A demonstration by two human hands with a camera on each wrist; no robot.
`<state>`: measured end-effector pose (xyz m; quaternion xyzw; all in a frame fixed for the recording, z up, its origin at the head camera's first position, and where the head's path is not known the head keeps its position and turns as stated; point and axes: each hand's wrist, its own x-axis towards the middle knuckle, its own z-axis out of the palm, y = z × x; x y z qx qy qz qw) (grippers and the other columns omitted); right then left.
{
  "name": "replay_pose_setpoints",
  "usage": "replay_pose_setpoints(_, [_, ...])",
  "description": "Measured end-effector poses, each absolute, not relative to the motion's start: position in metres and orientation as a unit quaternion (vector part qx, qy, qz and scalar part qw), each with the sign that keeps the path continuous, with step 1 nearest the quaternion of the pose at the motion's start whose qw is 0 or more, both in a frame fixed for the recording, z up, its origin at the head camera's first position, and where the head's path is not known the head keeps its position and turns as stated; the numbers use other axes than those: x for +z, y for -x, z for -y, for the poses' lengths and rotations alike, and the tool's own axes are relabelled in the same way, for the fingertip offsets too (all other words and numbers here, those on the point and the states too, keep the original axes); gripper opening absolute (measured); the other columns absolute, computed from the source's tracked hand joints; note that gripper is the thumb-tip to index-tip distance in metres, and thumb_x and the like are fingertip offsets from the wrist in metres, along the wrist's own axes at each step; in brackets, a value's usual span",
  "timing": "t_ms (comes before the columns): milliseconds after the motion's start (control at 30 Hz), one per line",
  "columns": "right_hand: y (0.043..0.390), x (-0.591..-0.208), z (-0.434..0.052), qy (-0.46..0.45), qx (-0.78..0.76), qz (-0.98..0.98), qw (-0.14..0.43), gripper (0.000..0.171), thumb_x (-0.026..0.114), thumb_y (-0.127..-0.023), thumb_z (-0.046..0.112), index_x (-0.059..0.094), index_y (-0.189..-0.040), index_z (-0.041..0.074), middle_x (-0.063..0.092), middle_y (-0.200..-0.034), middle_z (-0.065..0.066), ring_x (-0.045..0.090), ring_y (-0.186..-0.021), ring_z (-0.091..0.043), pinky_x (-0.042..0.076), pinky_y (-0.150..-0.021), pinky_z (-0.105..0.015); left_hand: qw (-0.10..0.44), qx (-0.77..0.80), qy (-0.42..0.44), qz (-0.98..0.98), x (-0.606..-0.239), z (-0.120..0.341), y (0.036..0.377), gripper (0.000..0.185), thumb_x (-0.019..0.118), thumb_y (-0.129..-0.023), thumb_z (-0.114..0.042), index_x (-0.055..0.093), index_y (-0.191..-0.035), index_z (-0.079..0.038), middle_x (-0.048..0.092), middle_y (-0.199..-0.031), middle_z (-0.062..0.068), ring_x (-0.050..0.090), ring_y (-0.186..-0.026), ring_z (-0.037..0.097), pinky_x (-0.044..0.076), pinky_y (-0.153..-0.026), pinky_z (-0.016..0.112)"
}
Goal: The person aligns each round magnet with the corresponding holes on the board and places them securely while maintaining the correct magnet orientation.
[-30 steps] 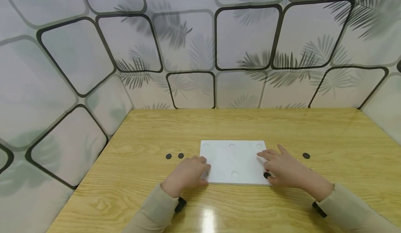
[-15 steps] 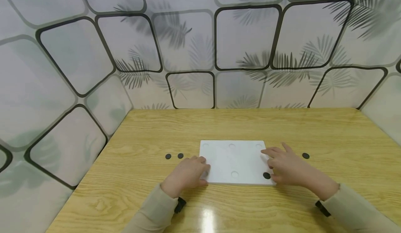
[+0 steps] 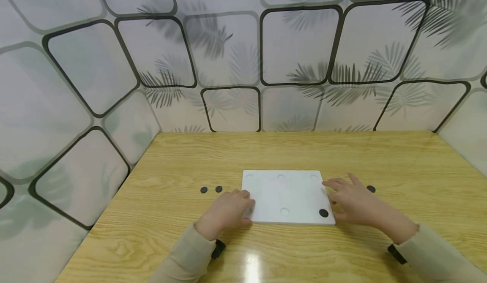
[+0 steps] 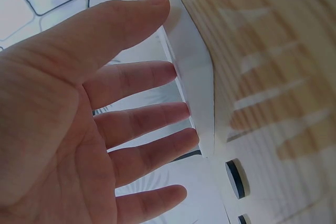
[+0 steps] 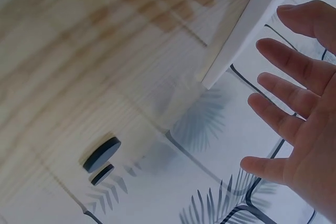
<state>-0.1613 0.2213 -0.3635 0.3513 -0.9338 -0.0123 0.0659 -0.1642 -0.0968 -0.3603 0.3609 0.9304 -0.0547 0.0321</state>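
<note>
A white rectangular board [image 3: 293, 196] with shallow round recesses lies flat on the table. One black disc [image 3: 324, 213] sits at its near right corner. My left hand [image 3: 227, 211] rests at the board's left edge; in the left wrist view its fingers [image 4: 142, 116] are nearly straight, their tips against the edge. Just beyond the right edge hovers my right hand [image 3: 355, 205], fingers spread and holding nothing, as the right wrist view also shows. Left of the board lie two more black discs, one farther out [image 3: 203, 189] and one nearer [image 3: 218, 189].
To the right, a black disc [image 3: 371, 189] shows partly behind my right hand; the right wrist view has two discs there, a nearer one [image 5: 102, 153] and a farther one [image 5: 102, 174]. The wooden table [image 3: 171, 160] meets a patterned wall [image 3: 228, 63] at the back.
My right hand has drawn back to the right, off the board, leaving the black disc at the near right corner in full view. The left hand has stayed put.
</note>
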Motion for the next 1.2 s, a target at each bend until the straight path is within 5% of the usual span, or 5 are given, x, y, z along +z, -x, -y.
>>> replay_pose_setpoints(1200, [0.155,-0.365,-0.264,-0.327,0.023,0.939,0.103,0.027,0.077,-0.059,0.020,0.056,-0.076,0.019,0.052,-0.114,-0.019,0.048,-0.100,-0.039,0.025,-0.078,-0.068,0.021,-0.062,-0.366,-0.928,-0.364,0.097,0.165,0.032,0.069,-0.073,-0.040,0.064,-0.092,-0.016,0.052,-0.084,-0.004,0.049,-0.073,0.012,0.042,-0.060,0.025])
